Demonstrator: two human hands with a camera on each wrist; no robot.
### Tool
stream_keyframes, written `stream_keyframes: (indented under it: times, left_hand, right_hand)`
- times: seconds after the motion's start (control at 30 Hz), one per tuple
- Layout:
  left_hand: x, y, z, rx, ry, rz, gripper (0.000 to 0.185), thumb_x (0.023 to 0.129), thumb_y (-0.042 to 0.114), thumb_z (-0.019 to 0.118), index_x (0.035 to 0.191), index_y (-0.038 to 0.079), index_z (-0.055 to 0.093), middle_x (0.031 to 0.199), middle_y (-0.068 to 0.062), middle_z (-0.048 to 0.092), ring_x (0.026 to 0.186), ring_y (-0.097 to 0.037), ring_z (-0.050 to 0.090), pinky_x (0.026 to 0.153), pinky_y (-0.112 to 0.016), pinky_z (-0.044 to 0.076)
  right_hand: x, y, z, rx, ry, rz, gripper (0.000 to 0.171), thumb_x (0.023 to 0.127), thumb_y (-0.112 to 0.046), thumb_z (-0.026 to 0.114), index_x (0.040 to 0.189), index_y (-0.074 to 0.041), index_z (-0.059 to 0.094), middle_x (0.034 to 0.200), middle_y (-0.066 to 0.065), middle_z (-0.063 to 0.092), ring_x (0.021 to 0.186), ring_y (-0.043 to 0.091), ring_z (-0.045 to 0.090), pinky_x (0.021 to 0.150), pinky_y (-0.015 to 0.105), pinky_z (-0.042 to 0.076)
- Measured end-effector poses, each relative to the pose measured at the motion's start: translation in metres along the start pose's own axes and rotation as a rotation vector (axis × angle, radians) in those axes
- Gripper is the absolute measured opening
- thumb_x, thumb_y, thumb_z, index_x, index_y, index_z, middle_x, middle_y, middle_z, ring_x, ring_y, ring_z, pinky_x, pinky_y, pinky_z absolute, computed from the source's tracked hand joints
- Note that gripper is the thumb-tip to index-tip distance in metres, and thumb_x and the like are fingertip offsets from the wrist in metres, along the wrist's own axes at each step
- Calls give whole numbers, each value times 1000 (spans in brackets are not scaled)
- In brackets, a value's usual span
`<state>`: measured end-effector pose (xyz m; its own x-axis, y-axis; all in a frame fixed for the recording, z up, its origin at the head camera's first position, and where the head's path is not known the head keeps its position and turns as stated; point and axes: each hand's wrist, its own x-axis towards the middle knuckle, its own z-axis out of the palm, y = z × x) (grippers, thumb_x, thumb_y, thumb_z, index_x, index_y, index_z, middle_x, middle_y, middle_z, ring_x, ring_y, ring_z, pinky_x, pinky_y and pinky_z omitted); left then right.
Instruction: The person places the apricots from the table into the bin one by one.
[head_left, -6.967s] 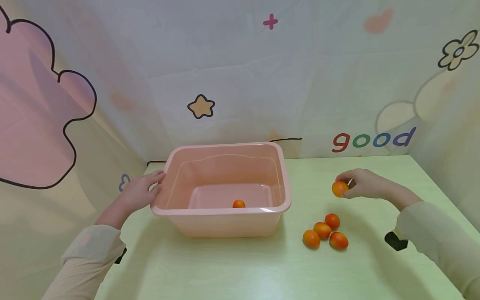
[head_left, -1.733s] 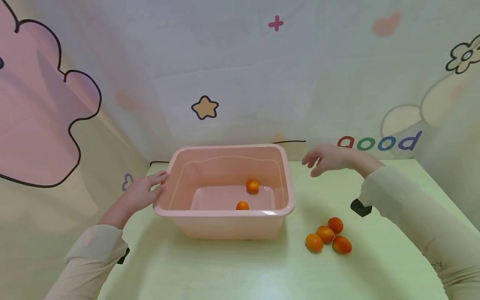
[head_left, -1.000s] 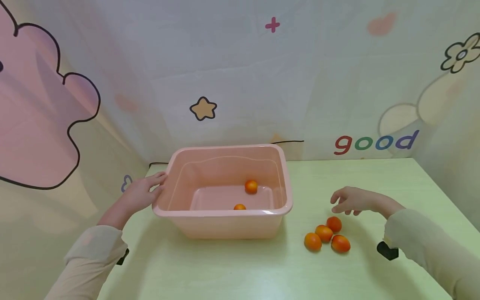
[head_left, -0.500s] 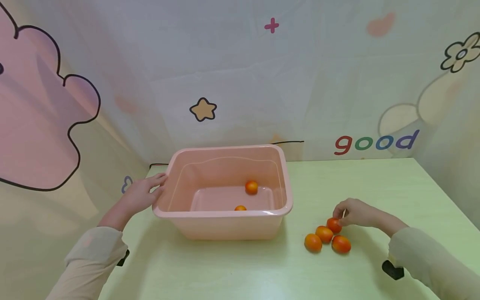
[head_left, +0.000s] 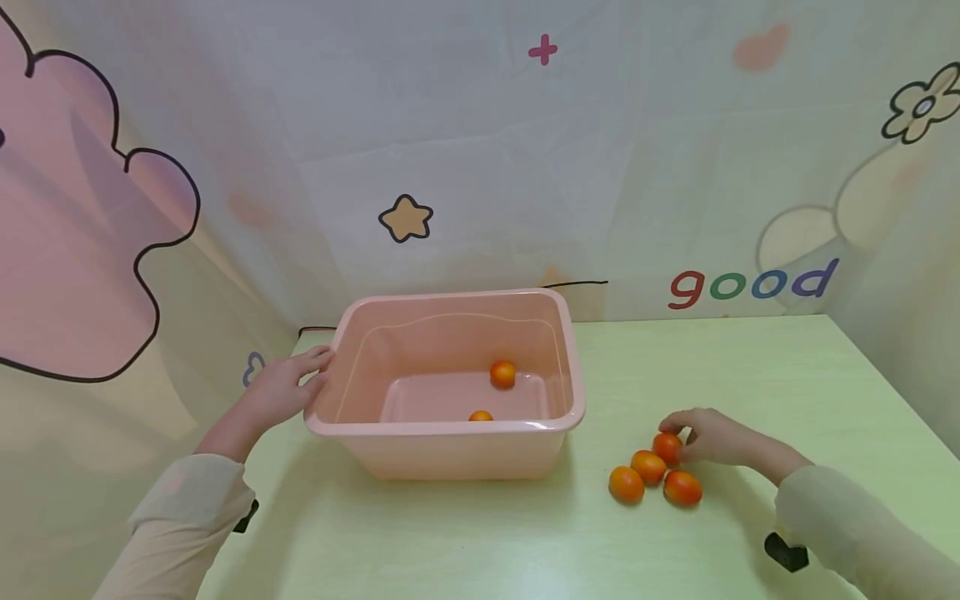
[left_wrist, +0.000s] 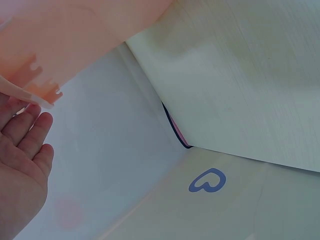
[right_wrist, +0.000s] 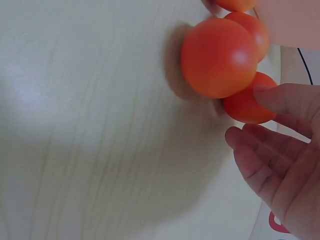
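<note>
In the head view, my right hand (head_left: 716, 437) is down at the rearmost of several small orange-red tomatoes clustered on the table. Thumb and index finger pinch that tomato (head_left: 665, 447), which sits against its neighbours. The right wrist view shows the thumb laid on the same tomato (right_wrist: 245, 106), the other fingers loosely bent beside it. A pink plastic basin (head_left: 450, 428) stands left of the cluster with two tomatoes inside; one tomato (head_left: 502, 374) shows whole, the nearer one (head_left: 481, 416) is partly hidden by the front rim. My left hand (head_left: 279, 390) touches the basin's left rim with relaxed fingers.
The pale green table (head_left: 450, 542) runs back to a printed cloth backdrop (head_left: 480, 167). More tomatoes (head_left: 626, 485) lie nearer the front, right of the basin. A dark device (head_left: 786, 552) hangs under the right sleeve.
A second tomato has come to lie in the basin. My right hand, earlier holding a tomato, emptied beside the basin, then came down onto the rearmost one. My left hand stayed at the rim.
</note>
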<state>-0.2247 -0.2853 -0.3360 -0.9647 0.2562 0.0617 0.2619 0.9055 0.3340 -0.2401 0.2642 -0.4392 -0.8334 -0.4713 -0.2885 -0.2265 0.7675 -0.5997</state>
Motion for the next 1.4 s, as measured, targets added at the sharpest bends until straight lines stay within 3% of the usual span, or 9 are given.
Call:
stream_keyframes:
  times: [0.2,0.43,0.67,0.87,1.23,1.4]
  left_hand:
    - [-1,0,0,1,4,6,45,89,16,48,130,-1,40,137,-19,37,117,-44,39,81,-48,40]
    - [-1,0,0,-1,0,-3,45,90,17,48,131,0,40,137,-18,37,118,-43,39,84,-50,40]
    - [-2,-1,0,1,6,1,45,89,16,48,130,-1,40,136,-19,38,117,-43,39,84,-50,40]
    - [-2,-1,0,-5,6,2,45,90,16,47,130,-1,40,136,-19,38,117,-43,40,81,-48,41]
    - [-1,1,-2,-13,3,-8,45,90,16,48,131,-1,39,137,-19,37,118,-43,38,89,-54,37]
    - [-1,1,-2,2,5,-2,45,90,17,47,131,-1,39,136,-19,37,115,-43,43,84,-50,41]
  right_hand:
    - [2,1,5,-27,-7,11,45,75,-8,66,116,3,52,104,13,58,77,17,48,67,30,45]
    - [8,1,8,-57,22,0,32,73,-10,68,103,-4,56,98,7,58,73,15,48,65,27,43]
    - [10,3,7,-73,48,0,30,70,-10,68,97,-6,55,93,5,59,74,15,51,68,29,45]
    - [12,-1,-1,-94,76,36,32,70,-15,68,97,-7,53,85,2,56,74,16,48,66,27,43]
    - [11,-17,-23,-126,122,-28,31,74,-22,67,98,-5,57,78,1,56,70,14,48,60,25,42]
    - [11,-27,-33,-130,126,-54,34,75,-23,66,101,-2,58,80,1,57,72,14,49,62,25,43]
